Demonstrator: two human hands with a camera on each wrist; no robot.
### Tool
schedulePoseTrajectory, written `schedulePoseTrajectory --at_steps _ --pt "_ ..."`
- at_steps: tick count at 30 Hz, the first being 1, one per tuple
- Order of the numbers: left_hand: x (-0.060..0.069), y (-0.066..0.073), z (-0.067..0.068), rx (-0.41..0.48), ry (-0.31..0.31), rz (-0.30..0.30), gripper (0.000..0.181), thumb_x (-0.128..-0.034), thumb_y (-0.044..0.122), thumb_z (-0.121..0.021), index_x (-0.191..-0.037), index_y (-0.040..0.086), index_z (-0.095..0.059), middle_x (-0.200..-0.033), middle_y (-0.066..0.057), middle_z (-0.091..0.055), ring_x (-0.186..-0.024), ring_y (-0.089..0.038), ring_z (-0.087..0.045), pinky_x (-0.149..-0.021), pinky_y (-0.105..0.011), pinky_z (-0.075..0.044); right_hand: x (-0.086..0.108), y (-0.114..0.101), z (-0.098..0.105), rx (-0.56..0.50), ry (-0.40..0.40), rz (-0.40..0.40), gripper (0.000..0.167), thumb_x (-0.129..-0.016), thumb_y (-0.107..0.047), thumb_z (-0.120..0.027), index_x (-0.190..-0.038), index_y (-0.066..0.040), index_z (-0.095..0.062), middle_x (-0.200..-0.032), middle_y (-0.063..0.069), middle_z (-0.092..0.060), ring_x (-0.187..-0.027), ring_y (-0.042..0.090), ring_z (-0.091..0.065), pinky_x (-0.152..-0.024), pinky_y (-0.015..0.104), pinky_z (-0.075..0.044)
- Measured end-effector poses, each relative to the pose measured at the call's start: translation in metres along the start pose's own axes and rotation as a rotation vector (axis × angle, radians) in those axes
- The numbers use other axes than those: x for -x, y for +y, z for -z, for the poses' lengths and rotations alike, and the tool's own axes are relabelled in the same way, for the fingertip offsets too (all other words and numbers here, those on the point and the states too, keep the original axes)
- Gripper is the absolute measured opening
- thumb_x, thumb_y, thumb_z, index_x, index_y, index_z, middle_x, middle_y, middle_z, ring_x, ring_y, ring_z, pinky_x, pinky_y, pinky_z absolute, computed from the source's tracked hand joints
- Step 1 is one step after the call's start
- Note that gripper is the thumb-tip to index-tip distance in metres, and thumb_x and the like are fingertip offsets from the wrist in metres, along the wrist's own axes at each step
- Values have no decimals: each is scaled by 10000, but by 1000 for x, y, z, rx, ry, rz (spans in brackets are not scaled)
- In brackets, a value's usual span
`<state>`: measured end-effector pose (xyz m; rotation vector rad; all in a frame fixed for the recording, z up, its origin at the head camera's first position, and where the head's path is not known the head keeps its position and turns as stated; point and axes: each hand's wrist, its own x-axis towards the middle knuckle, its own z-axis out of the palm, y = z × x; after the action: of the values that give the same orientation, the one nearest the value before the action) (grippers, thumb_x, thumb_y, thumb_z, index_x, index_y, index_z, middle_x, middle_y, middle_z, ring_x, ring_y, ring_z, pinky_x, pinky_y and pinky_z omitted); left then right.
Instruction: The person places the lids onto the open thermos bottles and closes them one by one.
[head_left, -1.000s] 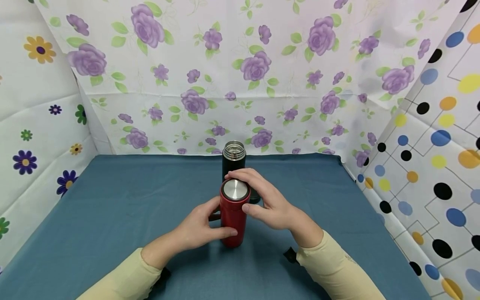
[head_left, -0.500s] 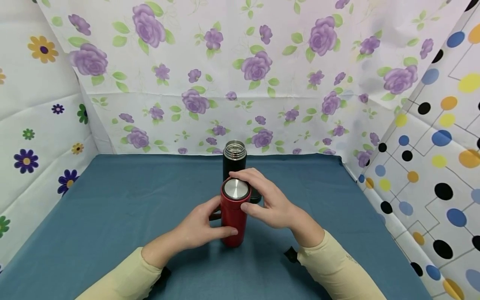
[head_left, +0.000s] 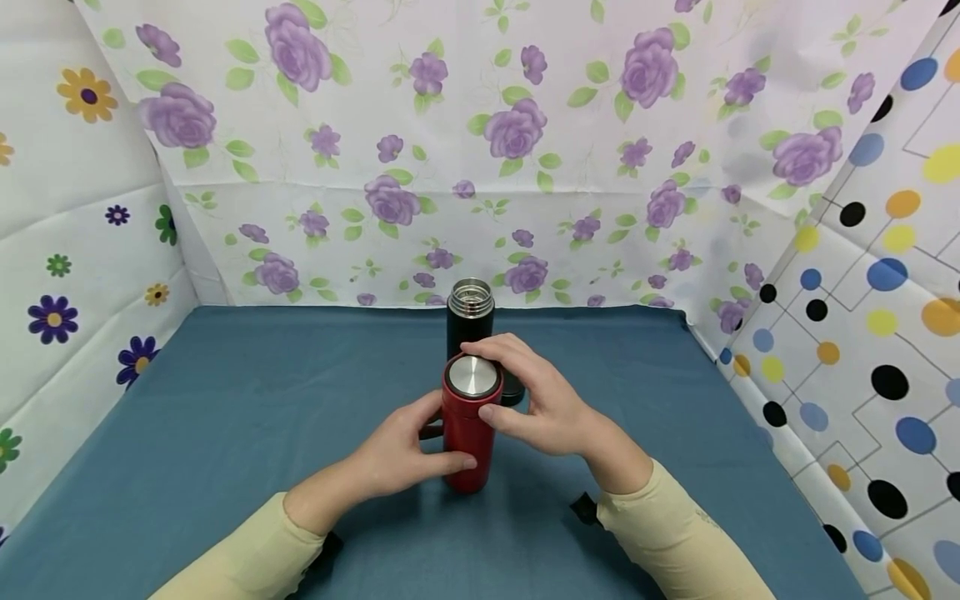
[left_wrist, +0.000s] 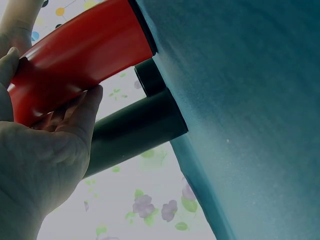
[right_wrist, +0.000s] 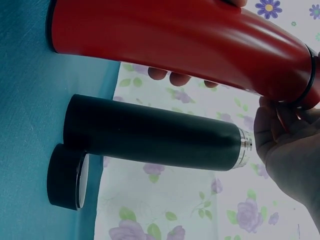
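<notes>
A red thermos flask (head_left: 467, 446) stands upright on the blue cloth, its lid (head_left: 472, 377) on top with a silver disc. My left hand (head_left: 393, 454) holds the body low down, thumb in front and fingers behind. Up at the lid, my right hand (head_left: 547, 408) grips the rim between thumb and fingers. Directly behind stands a black thermos flask (head_left: 469, 325), its bare steel neck (right_wrist: 244, 149) showing in the right wrist view. A black lid (right_wrist: 65, 177) rests on the cloth beside that flask's base; in the head view my right hand partly hides it.
Blue cloth (head_left: 300, 375) covers the table. Behind its far edge hangs a white curtain (head_left: 337, 167) with purple roses. Patterned sheets rise at the left (head_left: 82, 208) and right (head_left: 862, 333). A dark strap piece (head_left: 585, 508) sticks out by the right cuff.
</notes>
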<state>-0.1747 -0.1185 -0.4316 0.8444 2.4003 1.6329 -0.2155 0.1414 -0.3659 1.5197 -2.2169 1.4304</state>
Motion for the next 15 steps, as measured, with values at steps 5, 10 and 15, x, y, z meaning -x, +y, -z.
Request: schedulePoseTrajectory --at_steps 5,10,15 --pt "0 1 0 -3 3 1 631 -955 288 -921 -1500 227 -609 -1417 80 -694 -1343 -172 -664 -1136 -527 -568 0 -1 0 6 8 -1 604 -1069 -228 -711 -1634 -110 -530 -1536 67 -584 -1344 239 -566 -1081 464 -556" --pt "1 2 0 -8 6 5 629 -954 295 -921 -1496 224 -609 -1410 78 -695 -1339 -175 -666 -1135 -532 -568 1 -1 0 15 11 -5 614 -1044 -171 -735 -1623 -112 -538 -1527 67 -587 -1332 236 -577 -1064 449 -567" --pt "0 2 0 -8 8 3 631 -950 290 -924 -1494 223 -612 -1405 82 -697 -1337 -169 -665 -1141 -527 -564 1 -2 0 19 15 -15 620 -1025 -143 -751 -1609 -115 -544 -1520 67 -587 -1316 235 -591 -1047 439 -577"
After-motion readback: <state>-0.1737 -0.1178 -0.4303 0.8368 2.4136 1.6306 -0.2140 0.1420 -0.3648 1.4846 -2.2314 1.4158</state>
